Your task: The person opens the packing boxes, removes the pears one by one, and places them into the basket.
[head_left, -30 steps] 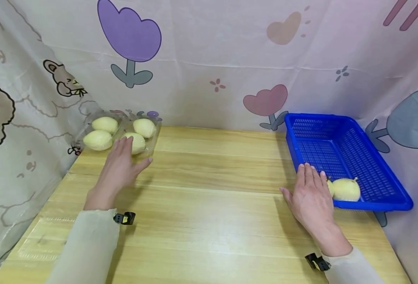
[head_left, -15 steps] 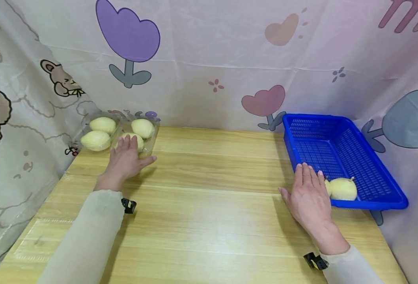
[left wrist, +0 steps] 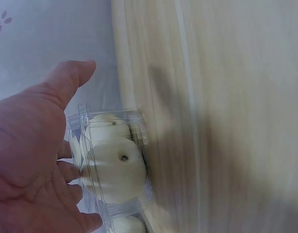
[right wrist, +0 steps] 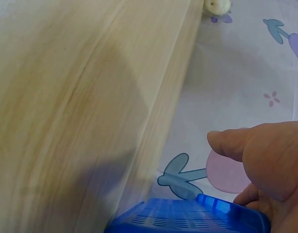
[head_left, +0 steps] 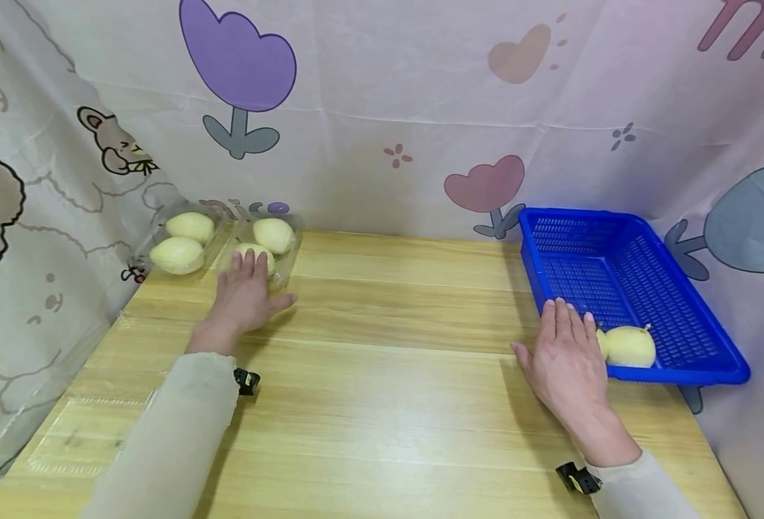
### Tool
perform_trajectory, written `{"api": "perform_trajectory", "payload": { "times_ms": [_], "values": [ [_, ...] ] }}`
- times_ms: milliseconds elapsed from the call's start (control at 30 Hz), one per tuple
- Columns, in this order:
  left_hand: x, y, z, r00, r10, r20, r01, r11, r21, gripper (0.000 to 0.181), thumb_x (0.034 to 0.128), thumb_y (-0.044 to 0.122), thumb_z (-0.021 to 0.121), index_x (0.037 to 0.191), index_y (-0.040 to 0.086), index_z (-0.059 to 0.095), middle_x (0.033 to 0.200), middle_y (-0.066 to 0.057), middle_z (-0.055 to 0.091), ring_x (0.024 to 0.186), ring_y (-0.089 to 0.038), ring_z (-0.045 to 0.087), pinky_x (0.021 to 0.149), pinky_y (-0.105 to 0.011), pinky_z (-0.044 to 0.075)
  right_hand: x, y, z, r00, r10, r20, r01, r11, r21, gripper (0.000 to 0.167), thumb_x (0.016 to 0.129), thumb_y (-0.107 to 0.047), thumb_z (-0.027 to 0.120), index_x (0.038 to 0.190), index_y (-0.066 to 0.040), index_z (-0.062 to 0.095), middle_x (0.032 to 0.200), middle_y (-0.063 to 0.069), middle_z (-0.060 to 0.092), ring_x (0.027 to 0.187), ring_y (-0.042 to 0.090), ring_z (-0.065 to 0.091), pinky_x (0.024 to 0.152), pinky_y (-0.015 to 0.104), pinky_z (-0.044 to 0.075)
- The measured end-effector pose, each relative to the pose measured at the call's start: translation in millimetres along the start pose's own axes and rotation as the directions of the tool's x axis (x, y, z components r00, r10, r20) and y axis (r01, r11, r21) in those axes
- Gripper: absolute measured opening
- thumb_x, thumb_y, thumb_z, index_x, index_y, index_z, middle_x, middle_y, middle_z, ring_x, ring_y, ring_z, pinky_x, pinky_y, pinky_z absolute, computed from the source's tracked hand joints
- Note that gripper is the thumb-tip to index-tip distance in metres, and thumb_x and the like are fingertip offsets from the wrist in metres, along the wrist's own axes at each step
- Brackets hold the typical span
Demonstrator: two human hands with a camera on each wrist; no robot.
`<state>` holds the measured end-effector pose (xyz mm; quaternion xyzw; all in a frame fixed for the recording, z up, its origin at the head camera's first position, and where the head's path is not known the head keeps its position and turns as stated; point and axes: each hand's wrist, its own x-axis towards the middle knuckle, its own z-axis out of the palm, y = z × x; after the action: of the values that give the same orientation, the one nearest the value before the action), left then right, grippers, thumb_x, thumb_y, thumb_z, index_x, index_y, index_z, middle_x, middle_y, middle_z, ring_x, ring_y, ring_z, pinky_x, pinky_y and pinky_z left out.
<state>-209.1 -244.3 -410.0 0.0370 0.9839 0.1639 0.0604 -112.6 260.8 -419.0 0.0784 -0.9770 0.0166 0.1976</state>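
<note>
Closer to the blue basket (head_left: 693, 310) than half a second ago is one clear container (head_left: 286, 268), shifted together with the left hand (head_left: 242, 297); the second container (head_left: 210, 250) has stayed farther left of the basket, so the gap between them is wider. Both containers are boxy, thin, see-through plastic, each showing two pears (head_left: 274, 236), four in all, pale yellow, smooth and rounded. Left fingers touch the first container's wall, thumb well away, that grip apart and clasping nothing. At the basket's near left corner is the right hand (head_left: 566, 364), fingers straight and side by side, thumb apart; whether it touches the rim I cannot tell. Inside the basket, by its near wall, are two more pears, one mostly hidden behind that hand. The single basket is rectangular plastic with pierced lattice walls. Left of it stretches the wood-grained tabletop (head_left: 382, 418); behind it hangs one wrinkled, flower-printed cloth (head_left: 369, 79).
</note>
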Motion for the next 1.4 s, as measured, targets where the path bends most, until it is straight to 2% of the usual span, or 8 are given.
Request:
{"api": "perform_trajectory", "payload": {
  "times_ms": [367,733,900,1100,1400],
  "values": [
    [-13.0,27.8,15.3,0.997,0.078,-0.023,-0.078,0.997,-0.02,0.107,0.0998,0.053,0.067,0.166,-0.007,0.007,0.172,-0.034,-0.004,0.16,-0.052,-0.011,0.126,-0.074,-0.003,-0.4,0.1,1.9,0.999,-0.01,-0.037,0.011,1.0,0.009,0.086,0.09,-0.034,0.078,0.146,0.021,0.044,0.147,0.043,0.049,0.14,0.056,0.046,0.125,0.067,0.027],
    [-25.1,56.9,31.6,0.982,0.191,-0.016,-0.191,0.981,-0.018,0.105,0.097,0.052,0.071,0.166,-0.005,0.017,0.174,-0.029,0.003,0.162,-0.048,-0.005,0.129,-0.07,0.0,-0.1,0.6,1.5,1.0,0.001,-0.029,-0.001,1.0,0.016,0.086,0.09,-0.034,0.079,0.147,0.02,0.044,0.147,0.043,0.049,0.141,0.056,0.046,0.125,0.068,0.027],
    [-31.4,70.2,37.7,0.969,0.249,-0.013,-0.249,0.969,0.006,0.104,0.0962,0.052,0.073,0.166,-0.004,0.02,0.174,-0.027,0.007,0.162,-0.047,0.0,0.129,-0.069,0.006,0.4,-0.2,-0.4,1.0,0.01,-0.009,-0.01,1.0,0.026,0.086,0.091,-0.034,0.078,0.148,0.02,0.043,0.148,0.043,0.048,0.141,0.056,0.045,0.124,0.069,0.027],
    [-40.5,87.5,41.9,0.952,0.307,0.012,-0.306,0.952,-0.01,0.103,0.0953,0.054,0.074,0.167,0.0,0.022,0.175,-0.023,0.008,0.163,-0.042,0.0,0.13,-0.065,0.007,1.4,-0.6,-3.4,1.0,0.026,0.017,-0.026,0.998,0.052,0.086,0.092,-0.033,0.078,0.148,0.021,0.042,0.15,0.044,0.046,0.142,0.058,0.043,0.125,0.07,0.025],
    [-47.9,105.3,50.1,0.913,0.406,0.029,-0.405,0.914,-0.028,0.096,0.0954,0.053,0.074,0.166,0.005,0.03,0.176,-0.016,0.014,0.164,-0.037,0.003,0.133,-0.06,0.004,2.4,-0.8,-4.4,0.999,0.039,0.026,-0.041,0.996,0.082,0.086,0.093,-0.034,0.077,0.149,0.021,0.041,0.15,0.045,0.044,0.142,0.059,0.041,0.125,0.07,0.024]
  ]
}}
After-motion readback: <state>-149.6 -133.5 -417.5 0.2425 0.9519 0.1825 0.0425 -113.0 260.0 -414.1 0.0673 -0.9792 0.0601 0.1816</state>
